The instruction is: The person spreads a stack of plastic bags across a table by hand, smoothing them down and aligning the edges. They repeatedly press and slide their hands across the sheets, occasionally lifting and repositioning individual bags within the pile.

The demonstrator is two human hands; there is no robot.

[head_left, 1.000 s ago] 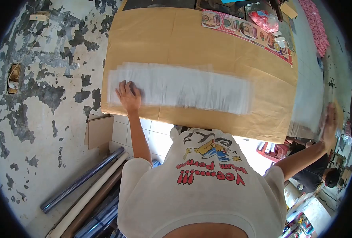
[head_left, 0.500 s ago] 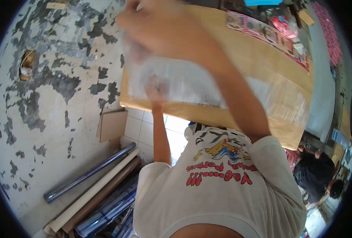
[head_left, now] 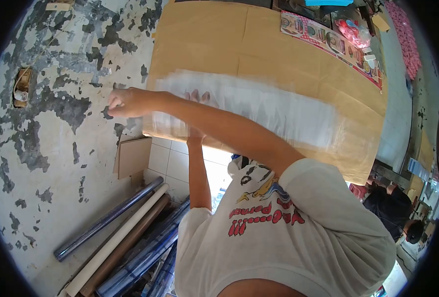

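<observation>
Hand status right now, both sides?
Left hand: open, fingers extended at the white sheets, palm hidden behind the right forearm.
Right hand: closed, fingers curled; can't tell if it's holding anything.

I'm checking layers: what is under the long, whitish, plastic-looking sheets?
A tan, creased, rectangular paper-like covering shows around the sheets; whatever lies directly beneath is hidden.

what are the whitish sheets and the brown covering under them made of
Whitish sheets: probably thin plastic film with a slight sheen, as they look translucent and streaked with fine wrinkles. Brown covering: perhaps kraft paper, smooth and fairly dull, judging by its tan colour and crease lines; coated paper is possible.
</observation>
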